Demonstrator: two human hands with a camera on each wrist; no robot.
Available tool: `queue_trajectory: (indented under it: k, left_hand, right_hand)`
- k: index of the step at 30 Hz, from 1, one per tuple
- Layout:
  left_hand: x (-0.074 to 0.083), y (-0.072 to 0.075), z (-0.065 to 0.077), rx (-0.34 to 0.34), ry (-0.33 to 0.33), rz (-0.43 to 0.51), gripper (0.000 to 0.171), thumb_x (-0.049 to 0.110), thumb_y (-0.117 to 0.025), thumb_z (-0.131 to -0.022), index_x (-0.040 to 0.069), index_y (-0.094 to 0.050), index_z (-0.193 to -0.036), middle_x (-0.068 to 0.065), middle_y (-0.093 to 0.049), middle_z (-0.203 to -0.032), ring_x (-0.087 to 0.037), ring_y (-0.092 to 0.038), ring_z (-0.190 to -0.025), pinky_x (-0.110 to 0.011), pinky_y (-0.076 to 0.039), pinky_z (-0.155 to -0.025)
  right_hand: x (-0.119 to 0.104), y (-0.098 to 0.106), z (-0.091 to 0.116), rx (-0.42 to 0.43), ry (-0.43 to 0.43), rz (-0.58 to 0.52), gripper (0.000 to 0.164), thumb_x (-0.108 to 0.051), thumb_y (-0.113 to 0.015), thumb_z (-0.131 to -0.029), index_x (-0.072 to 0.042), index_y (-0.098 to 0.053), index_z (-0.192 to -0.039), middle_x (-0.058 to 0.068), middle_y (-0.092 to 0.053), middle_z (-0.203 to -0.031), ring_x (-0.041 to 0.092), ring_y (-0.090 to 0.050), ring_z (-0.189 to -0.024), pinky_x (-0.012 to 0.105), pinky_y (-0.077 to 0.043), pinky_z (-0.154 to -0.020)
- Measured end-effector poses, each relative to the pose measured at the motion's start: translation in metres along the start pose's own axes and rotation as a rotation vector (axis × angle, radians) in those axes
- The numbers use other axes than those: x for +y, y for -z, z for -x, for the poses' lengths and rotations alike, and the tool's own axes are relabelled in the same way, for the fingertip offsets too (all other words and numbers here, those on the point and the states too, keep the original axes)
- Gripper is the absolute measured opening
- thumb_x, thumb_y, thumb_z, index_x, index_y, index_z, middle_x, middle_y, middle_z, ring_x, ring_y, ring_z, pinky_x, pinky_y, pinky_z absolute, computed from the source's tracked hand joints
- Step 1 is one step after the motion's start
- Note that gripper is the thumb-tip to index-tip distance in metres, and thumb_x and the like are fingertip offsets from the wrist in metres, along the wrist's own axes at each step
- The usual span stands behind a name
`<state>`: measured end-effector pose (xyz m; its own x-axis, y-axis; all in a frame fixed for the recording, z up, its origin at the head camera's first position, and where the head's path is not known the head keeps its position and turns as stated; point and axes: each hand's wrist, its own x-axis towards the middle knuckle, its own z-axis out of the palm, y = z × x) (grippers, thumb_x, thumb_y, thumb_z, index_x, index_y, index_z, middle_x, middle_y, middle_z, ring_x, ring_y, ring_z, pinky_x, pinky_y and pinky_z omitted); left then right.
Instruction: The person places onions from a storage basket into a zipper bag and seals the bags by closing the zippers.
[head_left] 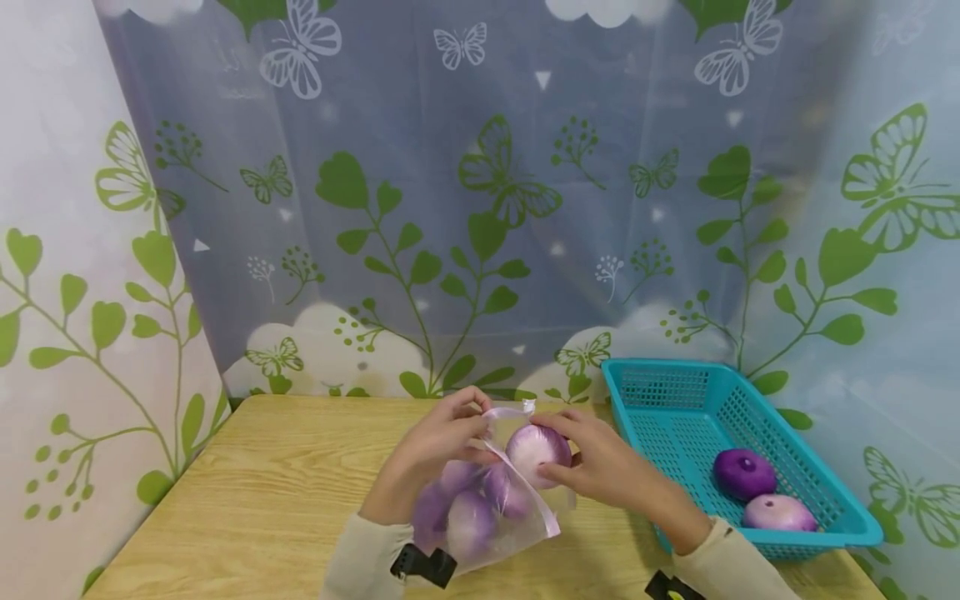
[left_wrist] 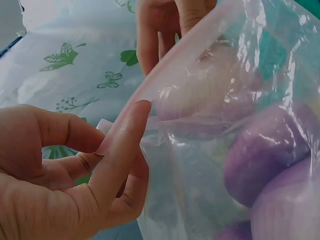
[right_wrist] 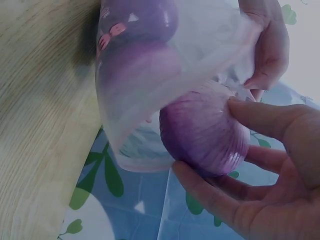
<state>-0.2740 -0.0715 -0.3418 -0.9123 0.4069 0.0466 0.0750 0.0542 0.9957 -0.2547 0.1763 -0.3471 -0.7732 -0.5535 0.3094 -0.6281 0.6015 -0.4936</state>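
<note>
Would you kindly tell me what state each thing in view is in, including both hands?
Bag: open at the mouth, partly filled.
Bagged onions: inside the bag, seen through its clear side.
Held onion: gripped, at the bag's mouth.
Left hand: pinching the bag's rim.
Right hand: holding an onion.
Basket: open-topped, holding two onions.
Dark onion: lying in the basket.
Pale onion: likewise.

I can pass over wooden tabletop point(head_left: 262, 475), lower left. Pink-edged clear plastic bag point(head_left: 516, 537) blocks bottom centre, mouth partly obstructed by purple onion point(head_left: 536, 457) I grip. Turquoise basket point(head_left: 810, 454) walls off lower right.
</note>
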Motion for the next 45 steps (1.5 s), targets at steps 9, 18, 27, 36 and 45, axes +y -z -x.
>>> queue_trajectory:
  k: [9, 18, 27, 36, 45]
  left_hand:
    - [-0.001, 0.003, 0.001, -0.019, -0.012, 0.019, 0.005, 0.002, -0.048, -0.104, 0.000, -0.051, -0.108, -0.005, -0.052, -0.094, -0.016, -0.060, -0.085, -0.032, -0.068, -0.079]
    - [0.003, 0.003, 0.002, -0.020, -0.022, 0.052, 0.005, 0.000, -0.048, -0.105, -0.001, -0.050, -0.108, -0.006, -0.049, -0.095, -0.016, -0.057, -0.083, -0.034, -0.068, -0.081]
    - [0.002, 0.009, 0.002, 0.027, -0.008, 0.093, 0.006, -0.001, -0.049, -0.102, 0.000, -0.050, -0.108, -0.006, -0.050, -0.096, -0.017, -0.060, -0.083, -0.036, -0.068, -0.083]
    - [0.002, 0.013, 0.003, 0.005, -0.021, 0.127, 0.011, -0.004, -0.049, -0.100, 0.004, -0.051, -0.107, -0.005, -0.052, -0.096, -0.015, -0.060, -0.084, -0.037, -0.068, -0.086]
    - [0.000, 0.019, 0.008, 0.013, -0.029, 0.172, 0.016, -0.006, -0.049, -0.097, 0.004, -0.051, -0.109, -0.006, -0.055, -0.102, -0.015, -0.066, -0.084, -0.032, -0.068, -0.083]
  right_hand:
    - [-0.001, -0.010, -0.011, 0.127, 0.039, 0.058, 0.049, -0.016, -0.084, -0.086, -0.004, -0.061, -0.128, 0.009, -0.071, -0.108, 0.022, -0.070, -0.094, 0.019, -0.064, -0.067]
    - [0.001, -0.014, -0.015, 0.171, 0.086, 0.124, 0.024, -0.016, -0.088, -0.082, -0.011, -0.066, -0.090, 0.001, -0.068, -0.084, 0.008, -0.069, -0.070, 0.017, -0.060, -0.061]
    - [0.002, -0.010, -0.013, -0.005, 0.161, -0.006, 0.016, 0.002, -0.080, -0.085, -0.007, -0.074, -0.096, 0.005, -0.077, -0.090, 0.007, -0.073, -0.073, 0.013, -0.061, -0.065]
    - [-0.002, -0.007, -0.013, -0.150, 0.180, -0.039, 0.031, 0.008, -0.069, -0.091, -0.002, -0.072, -0.120, 0.016, -0.076, -0.116, 0.014, -0.077, -0.087, 0.015, -0.063, -0.074]
    - [-0.006, 0.018, -0.006, -0.010, 0.205, -0.078, 0.027, 0.006, -0.068, -0.093, -0.004, -0.072, -0.118, 0.015, -0.077, -0.110, 0.018, -0.077, -0.083, 0.019, -0.065, -0.071]
